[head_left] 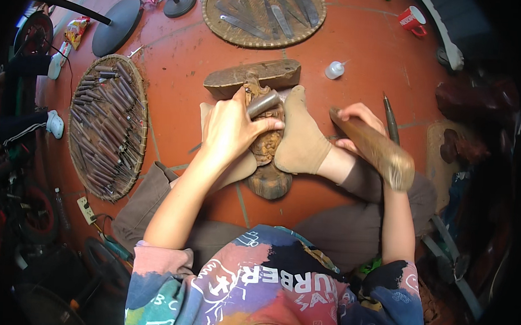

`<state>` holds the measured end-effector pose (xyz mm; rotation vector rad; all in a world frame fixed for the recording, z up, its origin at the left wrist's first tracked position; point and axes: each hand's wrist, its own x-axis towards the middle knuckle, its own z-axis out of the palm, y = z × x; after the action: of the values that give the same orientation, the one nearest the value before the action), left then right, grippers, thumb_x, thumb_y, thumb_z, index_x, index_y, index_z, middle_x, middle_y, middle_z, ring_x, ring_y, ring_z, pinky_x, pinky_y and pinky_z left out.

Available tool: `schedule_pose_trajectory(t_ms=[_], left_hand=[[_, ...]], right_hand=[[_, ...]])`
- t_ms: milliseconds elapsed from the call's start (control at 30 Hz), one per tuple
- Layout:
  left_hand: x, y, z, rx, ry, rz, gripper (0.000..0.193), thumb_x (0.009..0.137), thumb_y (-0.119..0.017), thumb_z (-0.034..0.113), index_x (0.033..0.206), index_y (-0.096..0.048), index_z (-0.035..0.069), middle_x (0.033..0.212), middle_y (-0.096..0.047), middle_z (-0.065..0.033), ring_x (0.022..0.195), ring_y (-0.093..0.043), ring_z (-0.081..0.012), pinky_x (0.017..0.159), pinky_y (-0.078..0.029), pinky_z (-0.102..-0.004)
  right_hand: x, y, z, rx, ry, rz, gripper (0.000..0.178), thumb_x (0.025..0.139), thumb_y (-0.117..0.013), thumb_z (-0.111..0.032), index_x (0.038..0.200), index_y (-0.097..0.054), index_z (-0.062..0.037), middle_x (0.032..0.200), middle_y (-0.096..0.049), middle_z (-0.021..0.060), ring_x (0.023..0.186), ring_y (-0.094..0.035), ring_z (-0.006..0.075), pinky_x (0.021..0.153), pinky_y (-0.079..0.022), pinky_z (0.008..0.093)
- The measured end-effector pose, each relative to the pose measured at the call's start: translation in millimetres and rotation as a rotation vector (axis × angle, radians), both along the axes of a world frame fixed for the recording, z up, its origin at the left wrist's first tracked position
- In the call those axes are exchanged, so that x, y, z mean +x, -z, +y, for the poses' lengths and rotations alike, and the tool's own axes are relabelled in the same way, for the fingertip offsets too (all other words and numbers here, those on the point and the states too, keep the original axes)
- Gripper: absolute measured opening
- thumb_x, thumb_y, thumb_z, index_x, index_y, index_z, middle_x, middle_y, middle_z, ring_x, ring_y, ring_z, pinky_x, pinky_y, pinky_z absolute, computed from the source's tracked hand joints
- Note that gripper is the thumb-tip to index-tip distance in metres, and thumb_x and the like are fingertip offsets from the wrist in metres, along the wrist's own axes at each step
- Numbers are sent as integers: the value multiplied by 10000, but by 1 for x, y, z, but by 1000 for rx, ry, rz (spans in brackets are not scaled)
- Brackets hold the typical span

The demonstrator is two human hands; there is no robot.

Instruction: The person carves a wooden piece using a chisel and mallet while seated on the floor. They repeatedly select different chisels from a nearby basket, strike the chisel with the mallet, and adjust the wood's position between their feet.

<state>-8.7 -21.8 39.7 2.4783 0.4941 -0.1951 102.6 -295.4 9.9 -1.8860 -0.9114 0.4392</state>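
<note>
On the red tiled floor [370,57], right between the person's socked feet [299,138], lies a small wooden carving [268,145], its far end butted against a wooden block [255,75] and its near end poking out toward the knees. The left hand [233,129] is wrapped tight around a metal chisel [263,103], the fingers closed over the handle, with the tool angled down onto the upper part of the carving; the cutting tip itself is hidden under the hand, so exactly where it bites I cannot tell. Over on the other side, the right hand [355,123] grips a wooden mallet [374,149], fist closed on the handle, the head held out to the side and well apart from the chisel's butt. So this looks like the carving stroke itself, chisel seated and mallet cocked between blows. As I judge it, the next move calls for the mallet to come across and land square on the chisel's end, while the feet keep the piece pinned against the block and the left hand holds the angle steady; a glancing blow could skid the edge across the detail. A second tool [390,119] lies on the tiles just beside the right hand. Out to the left, a round woven tray [138,108] is packed with chisels, another tray [220,30] holds longer blades at the top, and a small white bottle [334,70] stands near the block.
</note>
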Motion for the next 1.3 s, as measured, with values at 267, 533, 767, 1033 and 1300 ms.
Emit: schedule_pose_trajectory(t_ms=[267,533,767,1033,1300], left_hand=[[-18,-44,1,-329,524,-286,427,784,-754,306,1116,-658,55,754,-656,-77,656,-672,-273,597,-532,-372],[13,-10,-45,-602,849,-492,365,800,-688,464,907,-634,119,753,-444,-18,704,-478,-188,547,-357,-311],[19,10,-52,-528,819,-745,492,788,-647,591,705,-543,117,702,-438,-11,592,-452,-162,499,-329,-288],[11,9,-16,-814,922,-701,393,794,-652,459,671,-558,98,662,-431,-8,613,-479,-186,513,-361,-326],[0,-38,9,-395,931,-317,460,712,-697,560,880,-690,132,681,-484,7,524,-489,-119,453,-352,-223]], right_hand=[[-5,-54,-38,-160,-154,-563,481,562,-897,-304,782,-571,-27,769,-595,108,700,-615,275,669,-530,380],[-12,-92,-43,-201,-97,-688,572,504,-896,-400,733,-514,-41,710,-536,93,592,-566,259,515,-497,370],[-17,-65,-21,-156,-166,-608,427,631,-868,-280,676,-522,-34,697,-534,83,585,-550,250,520,-504,374],[-17,-52,-15,-112,-206,-599,382,712,-819,-258,655,-517,-31,656,-507,70,560,-538,224,461,-452,336],[-15,-22,-16,-135,-336,-514,318,659,-779,-212,655,-500,-60,643,-444,50,570,-503,216,503,-427,323]])
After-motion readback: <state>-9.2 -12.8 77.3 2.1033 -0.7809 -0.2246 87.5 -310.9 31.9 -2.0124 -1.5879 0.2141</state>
